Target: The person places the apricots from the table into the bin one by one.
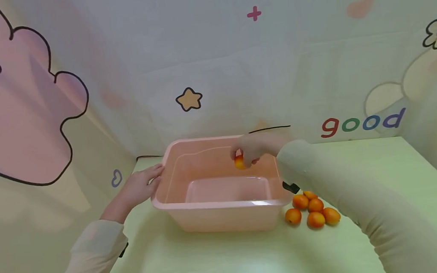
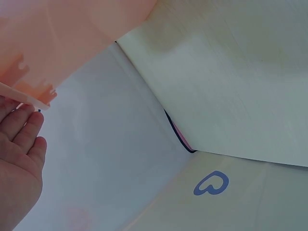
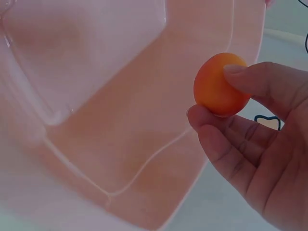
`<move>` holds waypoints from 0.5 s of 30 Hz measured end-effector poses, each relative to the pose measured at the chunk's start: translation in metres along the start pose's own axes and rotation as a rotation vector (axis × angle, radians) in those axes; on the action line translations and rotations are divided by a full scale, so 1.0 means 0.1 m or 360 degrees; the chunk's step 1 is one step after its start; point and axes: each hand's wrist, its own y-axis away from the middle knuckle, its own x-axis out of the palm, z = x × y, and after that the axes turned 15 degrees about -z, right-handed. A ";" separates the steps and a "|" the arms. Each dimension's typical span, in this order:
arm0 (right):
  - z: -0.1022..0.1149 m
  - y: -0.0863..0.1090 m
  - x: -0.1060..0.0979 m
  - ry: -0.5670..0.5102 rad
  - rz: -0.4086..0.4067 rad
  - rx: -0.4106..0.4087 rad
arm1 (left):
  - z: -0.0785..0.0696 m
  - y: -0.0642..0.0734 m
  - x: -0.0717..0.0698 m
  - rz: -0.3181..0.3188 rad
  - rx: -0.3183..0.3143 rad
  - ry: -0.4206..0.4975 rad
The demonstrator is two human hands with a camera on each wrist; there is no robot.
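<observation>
A pale pink plastic basin point(image 1: 225, 216) stands on the light green table. Over its inside, near the back right, my right hand point(image 1: 252, 147) pinches a small, smooth orange-red fruit point(image 3: 219, 86). In the right wrist view the thumb presses the fruit's upper side and the fingers lie below it. The basin floor point(image 1: 226, 190) shows no fruit on it. At the basin's left side, my left hand point(image 1: 141, 186) touches the rim; in the left wrist view its nearly straight fingers point(image 2: 26, 127) reach up to the rim's underside.
Several similar orange-red fruits point(image 1: 315, 206) lie in a loose group on the table point(image 1: 220, 260), right of the basin and below the right sleeve point(image 1: 346, 190). A pale printed cloth point(image 1: 213, 68) with a star and the word "good" hangs behind and at the sides.
</observation>
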 end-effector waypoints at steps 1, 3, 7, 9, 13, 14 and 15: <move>0.00 -0.03 0.02 -0.0006 0.0005 0.0005 | 0.00 0.00 0.00 0.0004 -0.0005 -0.0003; -0.01 -0.09 0.07 0.0003 0.0009 0.0006 | 0.00 -0.01 0.00 0.0000 0.0003 -0.0016; -0.03 -0.18 0.15 -0.0039 0.0044 0.0059 | 0.01 -0.01 0.02 -0.0017 0.0020 -0.0019; -0.05 -0.22 0.20 -0.0083 0.0067 0.0094 | 0.02 -0.01 0.03 -0.0033 0.0037 -0.0020; -0.08 -0.28 0.30 -0.0209 0.0119 0.0189 | 0.04 0.00 0.03 -0.0057 0.0045 -0.0021; -0.09 -0.30 0.33 -0.0233 0.0120 0.0210 | 0.04 0.00 0.03 -0.0057 0.0041 -0.0022; -0.09 -0.31 0.36 -0.0259 0.0117 0.0236 | 0.05 0.00 0.03 -0.0057 0.0036 -0.0022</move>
